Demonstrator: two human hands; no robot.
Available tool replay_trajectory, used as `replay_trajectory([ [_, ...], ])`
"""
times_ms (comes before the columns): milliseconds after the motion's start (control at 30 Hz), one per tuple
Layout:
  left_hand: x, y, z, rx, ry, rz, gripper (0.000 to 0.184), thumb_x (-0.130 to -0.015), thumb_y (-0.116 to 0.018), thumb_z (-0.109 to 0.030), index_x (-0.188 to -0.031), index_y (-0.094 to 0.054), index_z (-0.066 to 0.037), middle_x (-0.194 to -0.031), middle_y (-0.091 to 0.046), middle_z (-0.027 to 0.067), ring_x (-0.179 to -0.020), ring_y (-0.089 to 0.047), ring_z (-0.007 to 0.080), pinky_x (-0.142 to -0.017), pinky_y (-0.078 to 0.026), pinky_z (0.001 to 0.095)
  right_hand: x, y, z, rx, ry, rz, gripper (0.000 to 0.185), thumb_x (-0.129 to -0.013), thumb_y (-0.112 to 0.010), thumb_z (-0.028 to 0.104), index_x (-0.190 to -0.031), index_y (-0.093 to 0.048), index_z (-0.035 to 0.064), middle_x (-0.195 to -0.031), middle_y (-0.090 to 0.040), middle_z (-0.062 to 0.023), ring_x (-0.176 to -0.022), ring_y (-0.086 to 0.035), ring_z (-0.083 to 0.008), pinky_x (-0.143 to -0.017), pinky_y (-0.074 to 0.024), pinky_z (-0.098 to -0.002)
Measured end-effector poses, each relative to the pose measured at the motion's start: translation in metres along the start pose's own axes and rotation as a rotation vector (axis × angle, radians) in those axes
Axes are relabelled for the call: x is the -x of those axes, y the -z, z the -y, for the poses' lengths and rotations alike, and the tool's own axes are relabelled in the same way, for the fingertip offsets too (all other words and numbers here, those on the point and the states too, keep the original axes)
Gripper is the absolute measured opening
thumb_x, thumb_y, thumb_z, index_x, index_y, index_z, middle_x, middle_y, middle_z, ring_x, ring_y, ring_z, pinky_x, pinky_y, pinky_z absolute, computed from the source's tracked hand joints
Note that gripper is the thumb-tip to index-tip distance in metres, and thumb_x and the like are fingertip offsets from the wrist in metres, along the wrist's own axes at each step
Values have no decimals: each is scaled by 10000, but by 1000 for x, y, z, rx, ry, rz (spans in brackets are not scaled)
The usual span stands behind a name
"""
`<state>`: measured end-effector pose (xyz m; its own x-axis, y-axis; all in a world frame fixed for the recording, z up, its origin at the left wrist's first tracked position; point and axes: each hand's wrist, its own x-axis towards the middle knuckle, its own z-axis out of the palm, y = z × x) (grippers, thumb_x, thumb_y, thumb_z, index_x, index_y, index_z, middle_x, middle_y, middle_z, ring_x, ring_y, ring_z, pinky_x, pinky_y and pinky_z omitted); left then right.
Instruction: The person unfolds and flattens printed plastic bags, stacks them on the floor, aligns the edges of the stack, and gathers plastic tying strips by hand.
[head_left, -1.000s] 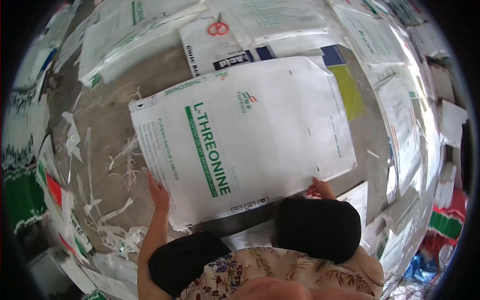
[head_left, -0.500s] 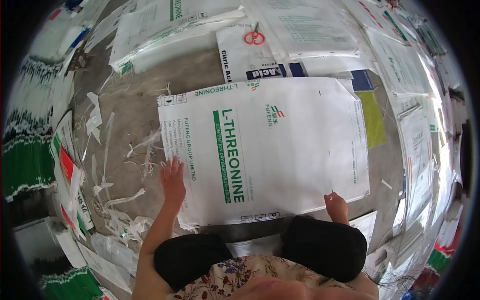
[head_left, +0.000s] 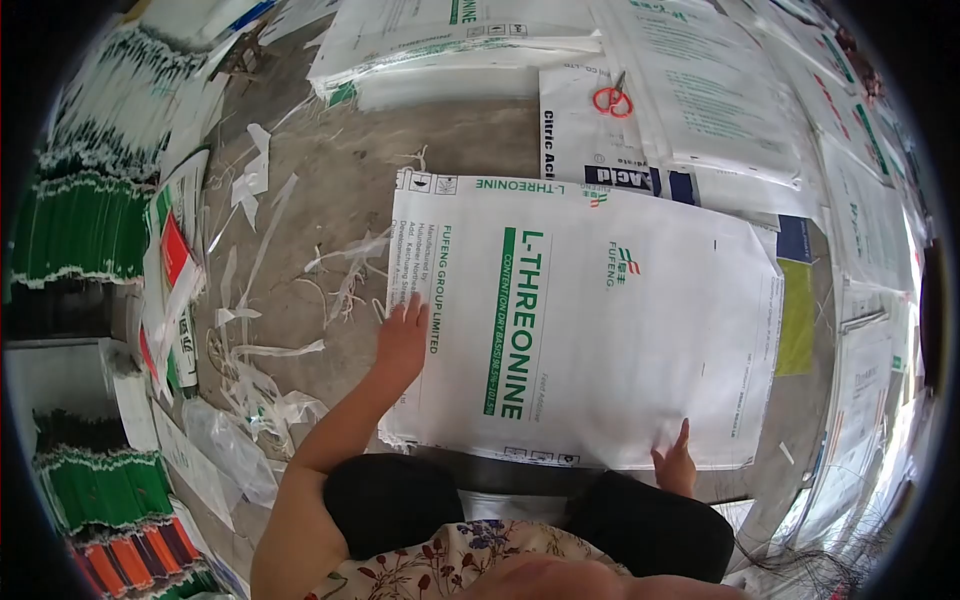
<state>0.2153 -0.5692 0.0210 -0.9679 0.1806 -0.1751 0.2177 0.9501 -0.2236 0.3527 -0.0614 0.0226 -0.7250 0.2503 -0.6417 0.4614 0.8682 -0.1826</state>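
A large white sack point(head_left: 640, 340) with green L-THREONINE print lies flat on the floor in front of my knees. My left hand point(head_left: 403, 340) rests on the sack's left edge, its fingers spread over the small print. At the lower right edge, my right hand point(head_left: 676, 462) touches the sack with its index finger stretched out. Neither hand grips anything that shows. Beyond the sack, red-handled scissors point(head_left: 613, 101) lie on a white Citric Acid sack point(head_left: 575, 130).
Stacks of white sacks point(head_left: 700, 85) lie ahead and along the right. Folded green sacks point(head_left: 80, 228) are piled at the left. Torn plastic strips point(head_left: 255, 180) litter the concrete floor point(head_left: 300, 240). A yellow-green piece point(head_left: 796, 320) shows beyond the sack's right edge.
The sack has gone from slightly tilted to flat on the floor. My left hand has moved from its edge onto its surface. The view has swung left, shifting the scene rightward.
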Motion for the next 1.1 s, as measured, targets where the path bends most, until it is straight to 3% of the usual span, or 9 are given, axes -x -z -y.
replay_trajectory([
  [100,-2,24,-14,68,-151,110,658,-775,-612,-246,-1353,-328,-111,-1434,-243,120,-1204,-396,304,-864,-455,401,7,11,15,116,54,-36,946,-757,-664,250,-1412,7,124,-1078,-574,-221,-838,-599,-390,-675,-480,-460],
  [167,-3,40,-27,153,-206,200,720,-745,-650,-278,-1363,-311,-129,-1437,-234,125,-1219,-375,322,-875,-449,406,2,4,13,170,117,117,1002,-757,-668,269,-1416,74,127,-1017,-588,-230,-803,-602,-382,-655,-480,-447],
  [300,-5,29,-39,191,-271,376,833,-689,-712,-320,-1381,-278,-162,-1442,-215,144,-1250,-323,380,-895,-441,421,-4,-4,15,207,62,120,981,-776,-656,307,-1416,63,120,-936,-597,-223,-771,-603,-378,-647,-478,-433],
  [533,-3,5,-44,137,-359,269,962,-616,-758,-346,-1389,-242,-100,-1444,-138,225,-1250,-283,450,-928,-419,464,-14,0,21,197,-14,194,1084,-741,-691,322,-1396,144,100,-906,-613,-245,-765,-606,-396,-658,-472,-447],
  [600,-2,9,-51,151,-297,447,1063,-558,-784,-376,-1395,-205,-66,-1444,-72,260,-1268,-213,495,-936,-387,532,-16,6,25,189,-33,228,1080,-749,-684,314,-1392,158,103,-929,-607,-237,-780,-605,-391,-661,-475,-439],
  [700,2,5,-62,55,-265,508,1137,-523,-790,-422,-1407,-169,-67,-1449,-18,263,-1282,-142,523,-919,-372,581,-17,3,25,157,-30,238,1082,-751,-687,281,-1390,169,107,-952,-599,-234,-806,-600,-392,-676,-473,-433],
  [867,3,-13,-63,26,-285,462,1133,-547,-760,-457,-1418,-143,-76,-1447,-6,276,-1291,-95,532,-918,-378,571,-19,-4,17,81,-1,193,1091,-730,-707,197,-1396,152,115,-948,-590,-250,-828,-585,-411,-706,-460,-446],
  [1000,0,5,-58,44,-312,470,1031,-631,-718,-397,-1423,-138,-81,-1450,-1,273,-1294,-92,530,-915,-392,552,-25,-10,8,-44,102,154,1117,-707,-714,136,-1391,169,119,-1125,-532,-288,-949,-549,-450,-787,-447,-471],
  [1100,-2,8,-60,-121,-316,472,959,-681,-694,-344,-1422,-145,-82,-1458,0,253,-1295,-123,516,-918,-396,538,-36,0,11,6,3,410,1181,-720,-717,189,-1329,290,85,-1062,-544,-330,-899,-576,-447,-790,-462,-457],
])
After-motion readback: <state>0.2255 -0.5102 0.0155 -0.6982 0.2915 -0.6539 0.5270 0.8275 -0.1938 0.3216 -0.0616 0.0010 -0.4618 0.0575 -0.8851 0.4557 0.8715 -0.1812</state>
